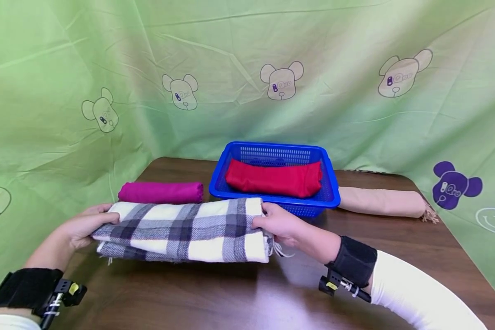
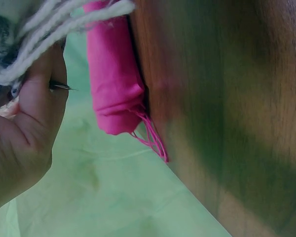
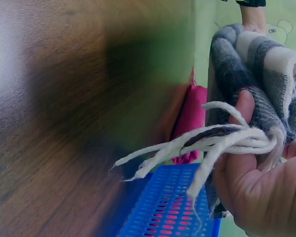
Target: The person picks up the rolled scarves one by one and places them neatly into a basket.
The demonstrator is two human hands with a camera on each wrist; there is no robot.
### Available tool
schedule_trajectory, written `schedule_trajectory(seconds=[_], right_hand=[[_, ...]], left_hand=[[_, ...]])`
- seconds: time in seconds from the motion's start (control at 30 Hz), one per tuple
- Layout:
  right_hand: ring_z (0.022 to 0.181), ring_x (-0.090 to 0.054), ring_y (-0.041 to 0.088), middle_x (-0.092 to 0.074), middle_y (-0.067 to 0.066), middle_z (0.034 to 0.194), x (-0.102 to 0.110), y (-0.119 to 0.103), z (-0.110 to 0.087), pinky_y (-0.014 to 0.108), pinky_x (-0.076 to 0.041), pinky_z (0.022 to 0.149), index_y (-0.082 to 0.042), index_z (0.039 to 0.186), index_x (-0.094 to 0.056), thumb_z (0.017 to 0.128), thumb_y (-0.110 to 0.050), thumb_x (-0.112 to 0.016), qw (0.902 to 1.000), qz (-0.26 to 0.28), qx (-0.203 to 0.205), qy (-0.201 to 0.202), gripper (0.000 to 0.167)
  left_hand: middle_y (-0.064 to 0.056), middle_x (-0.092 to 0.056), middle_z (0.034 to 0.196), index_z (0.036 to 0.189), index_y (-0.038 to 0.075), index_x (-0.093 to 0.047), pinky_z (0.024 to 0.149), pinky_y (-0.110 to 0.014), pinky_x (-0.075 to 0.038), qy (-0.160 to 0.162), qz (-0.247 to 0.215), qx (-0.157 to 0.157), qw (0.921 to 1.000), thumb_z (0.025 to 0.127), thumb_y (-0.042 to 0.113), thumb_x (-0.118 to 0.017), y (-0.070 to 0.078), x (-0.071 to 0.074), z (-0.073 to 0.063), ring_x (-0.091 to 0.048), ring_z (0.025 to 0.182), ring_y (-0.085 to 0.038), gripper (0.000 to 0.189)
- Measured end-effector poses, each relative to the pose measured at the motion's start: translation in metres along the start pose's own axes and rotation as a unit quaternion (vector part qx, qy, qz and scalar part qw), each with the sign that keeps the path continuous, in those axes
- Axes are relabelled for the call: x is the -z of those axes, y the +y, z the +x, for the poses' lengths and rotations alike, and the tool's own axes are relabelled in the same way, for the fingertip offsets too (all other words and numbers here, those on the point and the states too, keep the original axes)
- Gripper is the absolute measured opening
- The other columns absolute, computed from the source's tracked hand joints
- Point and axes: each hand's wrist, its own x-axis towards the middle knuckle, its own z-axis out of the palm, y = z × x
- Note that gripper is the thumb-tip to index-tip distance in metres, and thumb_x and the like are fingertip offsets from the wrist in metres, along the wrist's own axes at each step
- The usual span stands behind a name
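Between both hands, a folded plaid scarf (image 1: 185,231) in white, grey and black is held above the table. My left hand (image 1: 86,225) grips its left end, thumb on top. At the other end my right hand (image 1: 282,224) grips the scarf with the thumb above and fingers underneath. White fringe (image 3: 227,140) hangs past the right fingers in the right wrist view. More fringe (image 2: 64,44) crosses the left hand in the left wrist view. Behind the plaid scarf lies a rolled magenta scarf (image 1: 161,191), partly hidden by it.
A blue plastic basket (image 1: 332,195) stands at the back middle with a folded red cloth (image 1: 274,178) inside. To its right lies a rolled pale pink scarf (image 1: 381,201) with fringe. The brown wooden table (image 1: 214,293) meets a green printed curtain (image 1: 239,119) behind.
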Motion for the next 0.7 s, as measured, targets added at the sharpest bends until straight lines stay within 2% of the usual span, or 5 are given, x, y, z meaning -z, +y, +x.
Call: schedule_trajectory(seconds=[0.23, 0.47, 0.7], right_hand=[[0.077, -0.065, 0.023, -0.063, 0.016, 0.097, 0.009, 0.002, -0.004, 0.036, -0.058, 0.065, 0.005, 0.119, -0.044, 0.078, 0.003, -0.056, 1.0, -0.005, -0.001, 0.007, 0.042], [0.079, -0.066, 0.024, -0.064, 0.016, 0.098, 0.02, 0.004, -0.008, 0.037, -0.058, 0.066, 0.005, 0.121, -0.045, 0.078, 0.001, -0.056, 0.9999, -0.001, -0.014, 0.01, 0.045], [0.079, -0.066, 0.022, -0.065, 0.015, 0.096, 0.032, 0.01, -0.013, 0.034, -0.057, 0.066, 0.004, 0.119, -0.046, 0.078, 0.0, -0.056, 0.9996, -0.003, -0.019, 0.019, 0.043]], left_hand=[[-0.008, -0.067, 0.09, 0.105, 0.021, -0.057, 0.067, -0.034, -0.06, 0.011, 0.007, -0.016, 0.9998, 0.091, 0.0, -0.049, 0.003, -0.012, 0.003, -0.069, 0.075, -0.02, 0.026], [-0.008, -0.067, 0.09, 0.105, 0.023, -0.057, 0.067, -0.034, -0.06, 0.01, 0.002, -0.015, 0.9998, 0.09, -0.001, -0.05, 0.007, -0.025, 0.004, -0.069, 0.074, -0.02, 0.028], [-0.008, -0.067, 0.089, 0.107, 0.018, -0.055, 0.065, -0.034, -0.06, 0.011, 0.0, -0.021, 0.9997, 0.089, -0.003, -0.05, 0.009, -0.039, 0.007, -0.069, 0.073, -0.02, 0.028]])
